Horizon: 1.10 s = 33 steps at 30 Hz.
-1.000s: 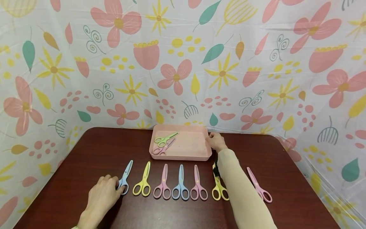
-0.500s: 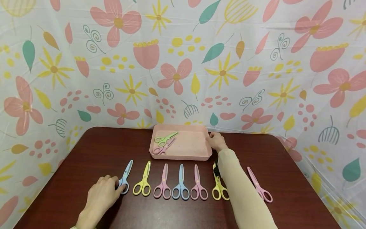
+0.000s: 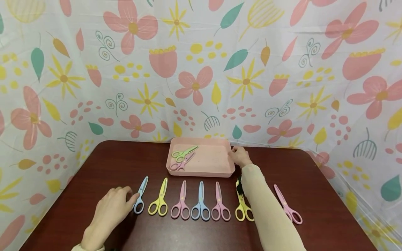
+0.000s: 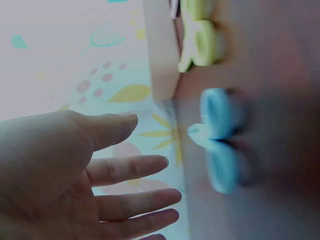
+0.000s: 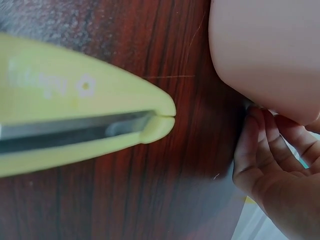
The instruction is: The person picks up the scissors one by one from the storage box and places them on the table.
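My left hand (image 3: 111, 209) hovers just left of the leftmost blue scissors (image 3: 142, 190). In the left wrist view its fingers are extended and spread, apart from the blue handle rings (image 4: 220, 165). My right hand (image 3: 241, 157) grips the right edge of the pink tray (image 3: 201, 173). Fingers and thumb curl against the tray's wall in the right wrist view. Inside the tray, at its left end, green scissors (image 3: 181, 155) lie partly over pink scissors (image 3: 186, 161). Yellow scissors (image 5: 85, 85) lie beneath my right forearm, partly hidden.
A row of scissors lies in front of the tray: yellow (image 3: 161, 197), pink (image 3: 182, 198), blue (image 3: 201, 197) and pink (image 3: 219, 198), with another pink pair (image 3: 284, 204) right of my forearm. A flowered curtain (image 3: 201, 69) hangs behind the brown table (image 3: 201, 233).
My left hand has let go of the leftmost blue scissors, leaving them on the table. My right hand stays at the tray's edge. The head view has shifted slightly.
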Motion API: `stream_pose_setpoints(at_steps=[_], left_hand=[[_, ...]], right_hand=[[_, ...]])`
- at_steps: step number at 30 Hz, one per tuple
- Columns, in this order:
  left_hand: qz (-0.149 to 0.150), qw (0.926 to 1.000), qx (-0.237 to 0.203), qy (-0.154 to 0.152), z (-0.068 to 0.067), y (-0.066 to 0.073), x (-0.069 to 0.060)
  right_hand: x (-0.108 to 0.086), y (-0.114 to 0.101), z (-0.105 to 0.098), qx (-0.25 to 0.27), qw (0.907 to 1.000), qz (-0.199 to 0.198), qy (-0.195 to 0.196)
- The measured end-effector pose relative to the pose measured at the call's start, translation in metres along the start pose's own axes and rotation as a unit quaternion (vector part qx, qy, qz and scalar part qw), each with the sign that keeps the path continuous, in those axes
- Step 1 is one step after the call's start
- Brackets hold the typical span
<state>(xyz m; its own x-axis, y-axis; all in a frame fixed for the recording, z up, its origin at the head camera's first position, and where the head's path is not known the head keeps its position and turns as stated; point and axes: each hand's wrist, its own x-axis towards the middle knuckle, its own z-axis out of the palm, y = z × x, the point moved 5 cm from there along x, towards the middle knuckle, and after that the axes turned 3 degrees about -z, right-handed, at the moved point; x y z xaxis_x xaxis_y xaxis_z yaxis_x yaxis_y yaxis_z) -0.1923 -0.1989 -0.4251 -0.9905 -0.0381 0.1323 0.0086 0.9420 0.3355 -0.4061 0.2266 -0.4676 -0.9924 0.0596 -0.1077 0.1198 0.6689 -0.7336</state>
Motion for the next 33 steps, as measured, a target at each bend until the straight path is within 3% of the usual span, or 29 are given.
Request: stream_pose_setpoints(at_steps=[8, 16, 26, 33], left_hand=[[0.072, 0.9966, 0.038, -0.014, -0.006, 0.035, 0.038], [0.126, 0.9899, 0.021, -0.062, 0.013, 0.058, 0.09], [0.195, 0.9792, 0.042, -0.038, 0.032, 0.085, 0.142], [0.194, 0.9782, 0.07, -0.028, 0.052, 0.104, 0.172]], right_hand=[[-0.002, 0.006, 0.002, 0.015, 0.9998, 0.004, -0.012], [0.001, 0.006, 0.004, 0.023, 0.9996, -0.002, -0.017], [0.0, 0.006, 0.006, 0.027, 0.9995, 0.004, -0.018], [0.002, 0.003, 0.0, 0.04, 0.9991, 0.008, -0.013]])
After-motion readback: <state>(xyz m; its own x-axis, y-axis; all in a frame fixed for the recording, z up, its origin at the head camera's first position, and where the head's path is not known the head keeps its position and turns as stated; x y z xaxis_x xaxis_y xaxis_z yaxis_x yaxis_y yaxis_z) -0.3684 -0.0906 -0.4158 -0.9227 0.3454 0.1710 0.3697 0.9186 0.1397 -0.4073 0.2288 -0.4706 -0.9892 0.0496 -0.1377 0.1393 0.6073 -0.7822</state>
